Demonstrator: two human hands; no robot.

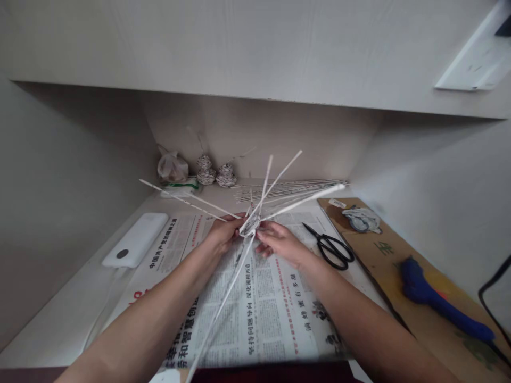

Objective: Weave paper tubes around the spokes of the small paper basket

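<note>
A small woven piece of rolled paper strips (249, 227) is held up over the newspaper (239, 324). Several stiff white strips fan out from its middle, and one long strip hangs down toward me. My left hand (228, 230) grips the weave from the left, fingers wrapped round its edge. My right hand (278, 240) is at its right side, thumb and forefinger closed at the base of the strips, the other fingers curled below. The fingertips are partly hidden behind the strips.
Black scissors (333, 250) lie right of the newspaper. A cardboard sheet (375, 266) bears a blue-handled tool (443, 303) and a crumpled cloth (362, 219). Behind are woven gourd shapes (205, 173), a bag (172, 167) and loose paper rods (287, 189). A white box (138, 239) is left.
</note>
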